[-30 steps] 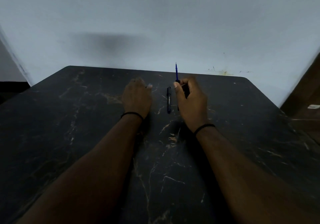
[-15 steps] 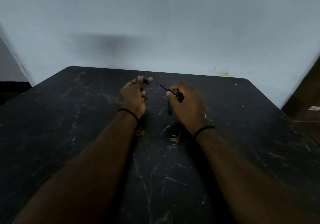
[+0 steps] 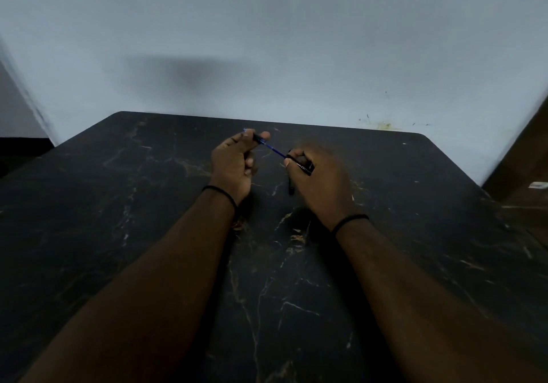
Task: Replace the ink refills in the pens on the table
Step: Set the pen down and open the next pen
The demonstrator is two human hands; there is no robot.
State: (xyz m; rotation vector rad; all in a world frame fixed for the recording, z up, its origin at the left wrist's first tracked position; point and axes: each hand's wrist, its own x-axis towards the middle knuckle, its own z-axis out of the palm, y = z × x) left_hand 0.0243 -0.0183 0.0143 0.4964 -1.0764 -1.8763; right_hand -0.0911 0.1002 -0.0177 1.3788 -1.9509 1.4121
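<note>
Both hands are raised over the far middle of the black marble table. My right hand is closed around a black pen barrel. A thin blue refill sticks out of the barrel toward the left. My left hand pinches the pen's dark tip piece at the refill's far end, between thumb and fingers. A second black pen lies on the table below my right hand, partly hidden by it.
A pale wall rises right behind the table's far edge. A brown wooden piece stands past the table's right corner. Each wrist wears a thin black band.
The refill has swung from upright in my right hand to slanting left. My left hand lifted off the table and took hold of its end piece. Since half a second ago, little differs.
</note>
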